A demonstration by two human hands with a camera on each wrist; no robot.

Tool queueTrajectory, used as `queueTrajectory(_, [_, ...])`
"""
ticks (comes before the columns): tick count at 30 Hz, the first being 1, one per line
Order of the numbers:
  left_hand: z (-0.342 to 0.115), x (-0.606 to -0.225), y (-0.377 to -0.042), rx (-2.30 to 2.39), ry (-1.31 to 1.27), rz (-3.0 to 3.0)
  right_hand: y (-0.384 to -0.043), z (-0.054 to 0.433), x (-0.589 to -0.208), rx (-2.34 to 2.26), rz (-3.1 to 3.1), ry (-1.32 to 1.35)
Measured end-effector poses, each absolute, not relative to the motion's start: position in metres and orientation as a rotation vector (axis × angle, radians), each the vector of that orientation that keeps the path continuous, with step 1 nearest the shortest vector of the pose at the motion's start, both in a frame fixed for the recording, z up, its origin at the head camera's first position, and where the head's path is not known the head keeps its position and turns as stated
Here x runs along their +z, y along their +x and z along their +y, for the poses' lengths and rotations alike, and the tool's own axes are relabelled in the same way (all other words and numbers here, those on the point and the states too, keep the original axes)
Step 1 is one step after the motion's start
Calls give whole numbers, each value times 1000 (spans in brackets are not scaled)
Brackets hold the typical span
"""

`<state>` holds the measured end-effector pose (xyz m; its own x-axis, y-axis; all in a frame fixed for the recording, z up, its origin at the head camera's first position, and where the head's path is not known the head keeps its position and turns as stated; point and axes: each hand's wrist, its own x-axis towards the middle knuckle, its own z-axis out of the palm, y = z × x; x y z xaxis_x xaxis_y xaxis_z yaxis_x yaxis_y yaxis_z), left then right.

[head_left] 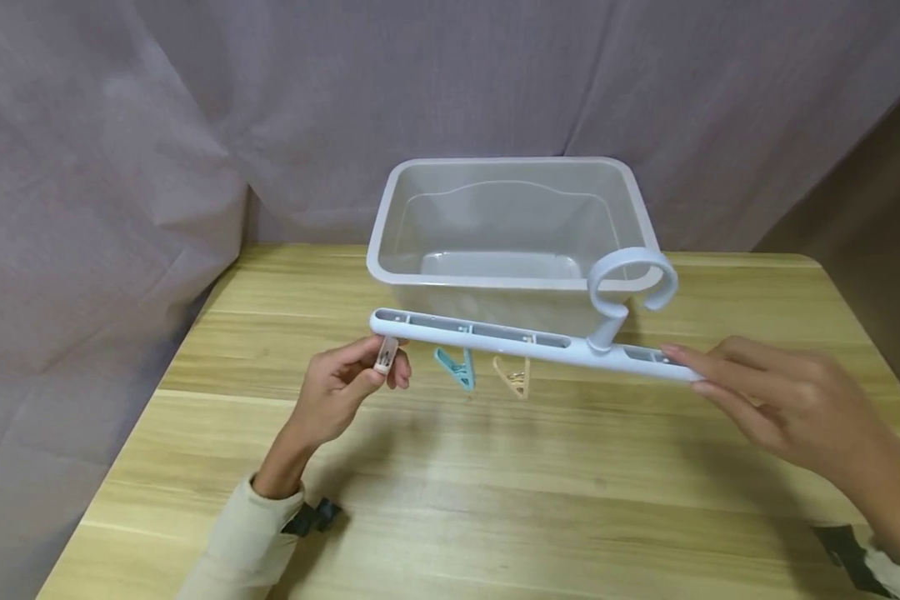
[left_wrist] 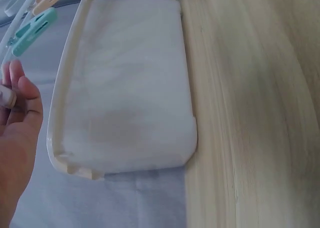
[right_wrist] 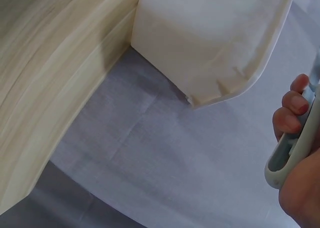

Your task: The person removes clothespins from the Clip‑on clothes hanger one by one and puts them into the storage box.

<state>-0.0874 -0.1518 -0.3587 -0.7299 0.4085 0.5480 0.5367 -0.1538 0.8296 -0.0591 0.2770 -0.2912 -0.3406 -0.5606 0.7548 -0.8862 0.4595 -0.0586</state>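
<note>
Curtain (head_left: 120,125) hangs across the far side and down the left of your scene, behind a wood-grain table (head_left: 495,500). On the far part of that table stands a pale grey bin (head_left: 487,282), its open top facing up. Nearer to you, held up in front of the bin, is the light blue hanger (head_left: 536,350), its bar (head_left: 435,335) running left to right and its curled hook (head_left: 671,287) rising right of the middle. Your right hand (head_left: 802,400) grips the bar's right end between thumb and fingers. Your left hand (head_left: 337,387) is at the other end, pinching a small whitish clip (head_left: 387,355) just beneath the bar. Between your hands, a teal clip (head_left: 463,372) hangs under the bar, with a peach clip (head_left: 525,382) to its right. The step in hand looks to be fixing or freeing that whitish clip; whether it is attached, you cannot tell from these views. Either way, the next move seems to call for a steady right hand, so the bar doesn't swing, while your left lines the clip up squarely with the bar's left end
</note>
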Motion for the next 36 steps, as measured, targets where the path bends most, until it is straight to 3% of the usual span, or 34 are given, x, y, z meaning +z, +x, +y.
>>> queueTrajectory(8, [-158,-354,-96,-1915,-1089,-2029,-57,279,-285,675,-2004,1150])
queueTrajectory(19, [-163,-328,-136,-1356,-810,-2049,-54,275,-285,588,-2036,1193])
queueTrajectory(36, [-104,-290,-206,-810,-1005,-2463,-44,271,-287,563,-2044,1170])
